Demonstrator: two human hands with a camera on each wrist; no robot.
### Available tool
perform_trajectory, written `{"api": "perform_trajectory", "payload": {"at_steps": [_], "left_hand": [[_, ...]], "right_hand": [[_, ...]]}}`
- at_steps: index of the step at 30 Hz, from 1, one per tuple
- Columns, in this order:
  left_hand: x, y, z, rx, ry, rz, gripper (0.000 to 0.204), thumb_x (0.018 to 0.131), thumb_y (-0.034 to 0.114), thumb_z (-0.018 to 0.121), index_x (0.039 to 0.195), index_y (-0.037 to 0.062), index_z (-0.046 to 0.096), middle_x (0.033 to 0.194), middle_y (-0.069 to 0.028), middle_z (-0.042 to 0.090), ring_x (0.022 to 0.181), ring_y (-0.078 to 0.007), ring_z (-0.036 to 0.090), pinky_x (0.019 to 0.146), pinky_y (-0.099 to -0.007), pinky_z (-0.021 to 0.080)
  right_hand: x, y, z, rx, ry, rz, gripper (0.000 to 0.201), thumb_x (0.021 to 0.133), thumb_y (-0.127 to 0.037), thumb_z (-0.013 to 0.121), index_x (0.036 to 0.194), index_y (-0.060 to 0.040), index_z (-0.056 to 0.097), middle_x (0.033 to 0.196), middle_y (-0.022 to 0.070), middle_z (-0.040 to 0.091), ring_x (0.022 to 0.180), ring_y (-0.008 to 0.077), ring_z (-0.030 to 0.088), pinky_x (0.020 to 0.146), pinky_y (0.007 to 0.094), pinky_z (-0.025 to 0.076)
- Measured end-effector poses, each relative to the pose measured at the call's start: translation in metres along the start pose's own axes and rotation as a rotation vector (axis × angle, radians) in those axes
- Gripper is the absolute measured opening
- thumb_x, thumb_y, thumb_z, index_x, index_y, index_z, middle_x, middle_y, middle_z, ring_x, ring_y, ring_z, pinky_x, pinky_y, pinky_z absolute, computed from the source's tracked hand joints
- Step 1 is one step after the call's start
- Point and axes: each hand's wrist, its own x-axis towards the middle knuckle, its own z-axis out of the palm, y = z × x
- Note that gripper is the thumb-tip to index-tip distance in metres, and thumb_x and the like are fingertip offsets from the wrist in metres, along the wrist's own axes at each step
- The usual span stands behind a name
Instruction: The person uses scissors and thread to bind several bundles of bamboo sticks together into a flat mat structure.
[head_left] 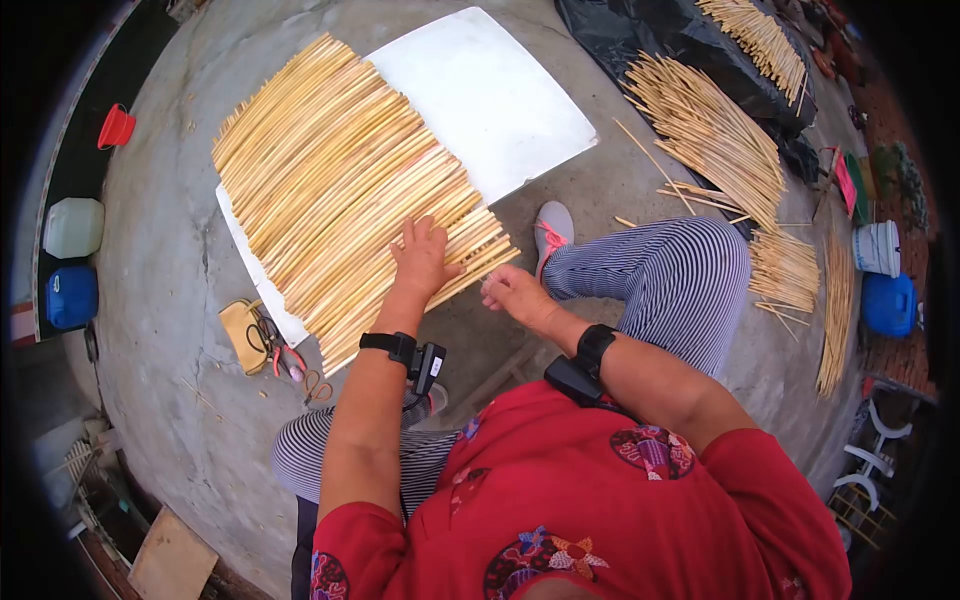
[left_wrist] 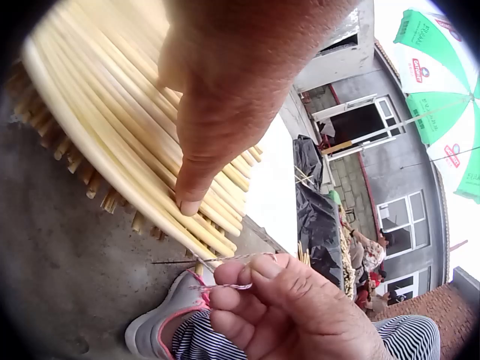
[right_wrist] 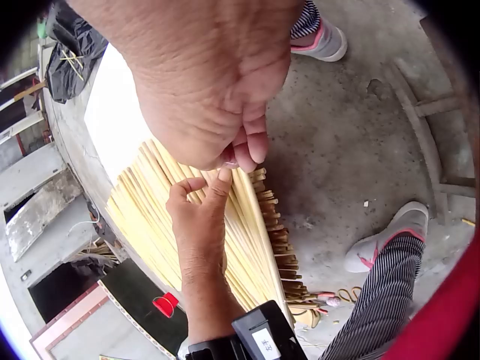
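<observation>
A mat of pale, straight sticks (head_left: 330, 180) lies side by side in front of the person, partly over a white board (head_left: 490, 100). The left hand (head_left: 421, 262) rests on the mat near its close edge, fingers spread, the thumb pressing on the sticks. At the mat's right corner, the right hand (head_left: 515, 293) pinches a red-and-white twisted string (left_wrist: 231, 258) between thumb and index finger. In the left wrist view this string runs to the stick ends, beside a thin dark needle-like length (left_wrist: 171, 262). The right hand's fingertips are partly hidden in the right wrist view.
Loose stick piles (head_left: 710, 130) lie on and beside black plastic sheeting (head_left: 630, 35) at the right. Scissors (head_left: 318, 388), red-handled pliers (head_left: 290, 360) and a tan pouch (head_left: 243, 337) lie left of the mat. A shoe (head_left: 553, 232) stands near the mat's right corner.
</observation>
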Motion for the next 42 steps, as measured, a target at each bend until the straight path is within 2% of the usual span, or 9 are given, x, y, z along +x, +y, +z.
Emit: {"api": "perform_trajectory", "payload": {"at_steps": [11,20,25,27,30,33,36,39,42], "left_hand": [[0.005,0.011,-0.004,0.074,0.01,-0.05,0.062,0.066,0.03,0.077,0.114,0.0077,0.045,0.132,-0.0108,0.034,0.13,-0.0391,0.021,0.092,-0.0685,0.031],[0.007,0.002,0.008,0.028,0.137,-0.002,0.058,0.066,0.031,0.076,0.109,0.0086,0.045,0.125,-0.0106,0.038,0.122,-0.036,0.031,0.088,-0.0649,0.035],[0.001,0.004,-0.002,-0.061,0.082,-0.008,0.063,0.064,0.033,0.078,0.112,0.0102,0.045,0.131,-0.0112,0.035,0.129,-0.0354,0.025,0.094,-0.066,0.029],[-0.003,0.007,-0.01,-0.081,0.025,-0.008,0.067,0.062,0.034,0.078,0.115,0.0109,0.045,0.135,-0.0118,0.033,0.131,-0.0364,0.022,0.095,-0.0664,0.028],[-0.003,0.006,-0.003,0.057,0.066,0.034,0.073,0.058,0.032,0.08,0.118,0.012,0.044,0.137,-0.0121,0.032,0.127,-0.0374,0.027,0.092,-0.0661,0.03],[-0.002,0.007,-0.003,0.047,0.022,0.013,0.067,0.065,0.031,0.075,0.121,0.0123,0.044,0.142,-0.0133,0.027,0.132,-0.0409,0.019,0.096,-0.0684,0.024],[-0.003,0.01,-0.005,0.022,0.042,-0.035,0.064,0.066,0.031,0.073,0.12,0.0123,0.044,0.142,-0.0136,0.027,0.132,-0.0418,0.019,0.096,-0.0694,0.024],[-0.003,0.006,0.005,0.057,0.13,0.031,0.064,0.065,0.031,0.073,0.118,0.0125,0.044,0.138,-0.0132,0.031,0.13,-0.0405,0.022,0.097,-0.0654,0.025],[-0.015,0.001,0.011,-0.106,0.241,0.181,0.062,0.063,0.028,0.075,0.115,0.0124,0.046,0.138,-0.0127,0.033,0.132,-0.0394,0.021,0.101,-0.0608,0.022]], "right_hand": [[0.004,-0.003,-0.001,-0.017,0.026,-0.038,0.016,0.089,-0.015,0.051,0.088,0.0002,0.053,0.086,0.0077,0.06,0.078,0.0147,0.06,0.07,0.0265,0.05],[0.0,-0.006,-0.001,-0.198,0.016,-0.047,0.016,0.089,-0.017,0.053,0.086,-0.0012,0.053,0.079,0.0058,0.06,0.072,0.0129,0.061,0.066,0.0261,0.05],[0.002,-0.001,0.0,-0.219,0.07,-0.092,0.016,0.089,-0.017,0.053,0.086,-0.0006,0.052,0.079,0.0059,0.06,0.074,0.0133,0.062,0.067,0.0264,0.05],[0.004,-0.001,0.002,-0.162,0.105,-0.123,0.016,0.087,-0.016,0.055,0.083,-0.0012,0.051,0.073,0.0064,0.06,0.069,0.0138,0.062,0.062,0.0278,0.05],[0.005,-0.001,0.002,-0.116,0.125,-0.142,0.016,0.086,-0.016,0.056,0.081,-0.0014,0.051,0.072,0.0066,0.06,0.067,0.0139,0.062,0.059,0.0284,0.049],[0.006,0.0,0.0,-0.129,0.113,-0.114,0.017,0.086,-0.016,0.056,0.082,-0.0012,0.051,0.073,0.0066,0.06,0.068,0.0136,0.062,0.06,0.0282,0.049],[0.003,0.001,-0.004,-0.162,0.09,-0.062,0.016,0.088,-0.017,0.054,0.086,-0.0007,0.052,0.078,0.0064,0.06,0.073,0.0138,0.062,0.065,0.0272,0.05],[0.005,-0.001,-0.007,-0.154,0.088,-0.059,0.016,0.089,-0.017,0.053,0.088,-0.0005,0.052,0.081,0.0065,0.06,0.075,0.0141,0.061,0.068,0.0269,0.051],[0.008,0.005,-0.003,-0.069,0.125,-0.122,0.014,0.088,-0.015,0.054,0.086,-0.0013,0.052,0.079,0.0063,0.061,0.073,0.0132,0.062,0.065,0.0262,0.05]]}}
